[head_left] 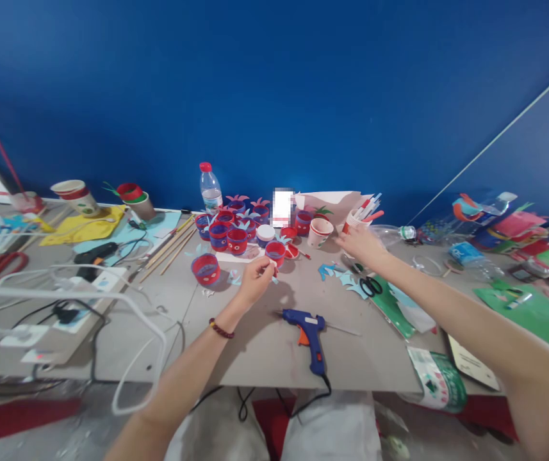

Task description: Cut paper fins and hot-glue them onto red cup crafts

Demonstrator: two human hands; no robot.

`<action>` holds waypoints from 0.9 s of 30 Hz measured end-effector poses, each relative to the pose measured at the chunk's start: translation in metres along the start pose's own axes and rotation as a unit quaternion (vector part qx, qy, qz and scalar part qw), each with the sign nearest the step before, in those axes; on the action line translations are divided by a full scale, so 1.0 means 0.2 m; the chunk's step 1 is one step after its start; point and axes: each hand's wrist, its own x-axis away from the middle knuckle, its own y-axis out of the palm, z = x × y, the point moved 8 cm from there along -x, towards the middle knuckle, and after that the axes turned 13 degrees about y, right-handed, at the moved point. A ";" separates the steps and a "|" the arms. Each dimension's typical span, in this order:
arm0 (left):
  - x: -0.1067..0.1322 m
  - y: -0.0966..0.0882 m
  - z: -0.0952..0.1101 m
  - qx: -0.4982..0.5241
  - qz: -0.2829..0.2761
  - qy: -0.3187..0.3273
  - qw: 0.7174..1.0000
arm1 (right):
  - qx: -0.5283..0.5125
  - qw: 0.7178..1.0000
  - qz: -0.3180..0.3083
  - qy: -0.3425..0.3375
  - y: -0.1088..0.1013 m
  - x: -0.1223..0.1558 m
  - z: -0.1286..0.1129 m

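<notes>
My left hand (255, 282) is closed in a pinch just below a red cup with a blue leafy top (275, 254). Something small and pale shows at its fingertips, too small to name. My right hand (358, 243) reaches to the base of a paper cup (351, 221) full of markers (369, 208). Its fingers overlap the front of that cup, and their grip does not show clearly. A plain paper cup (321, 234) stands just left of those fingers. On the table between my arms lies a blue glue gun (309, 330).
Several red and purple cups (220, 237) cluster at the back beside a bottle (211, 189). Black-handled scissors (371, 286) and blue paper cutouts (344, 278) lie near my right forearm. A power strip (75, 320) with looping cables (152, 320) occupies the left.
</notes>
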 end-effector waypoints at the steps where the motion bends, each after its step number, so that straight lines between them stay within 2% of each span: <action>1: 0.00 0.00 0.00 0.000 0.000 -0.001 1.000 | -0.001 1.000 -0.004 -0.004 0.03 -0.01 0.00; 5: -0.01 0.00 0.02 -0.008 -0.004 0.006 1.000 | -0.024 0.999 -0.020 -0.032 0.09 -0.06 -0.04; 14: -0.01 0.01 0.02 -0.009 -0.014 0.007 1.000 | -0.051 0.997 -0.031 -0.049 0.13 -0.12 -0.05; 22: 0.00 0.01 0.02 -0.012 -0.021 0.014 1.000 | -0.043 0.995 -0.053 -0.072 0.28 -0.12 -0.12; 24: 0.00 0.02 0.01 -0.012 -0.023 0.015 1.000 | -0.041 0.994 -0.050 -0.083 0.28 -0.12 -0.13; 27: 0.00 0.02 0.00 -0.013 -0.025 0.015 0.999 | -0.037 0.993 -0.021 -0.107 0.22 -0.10 -0.14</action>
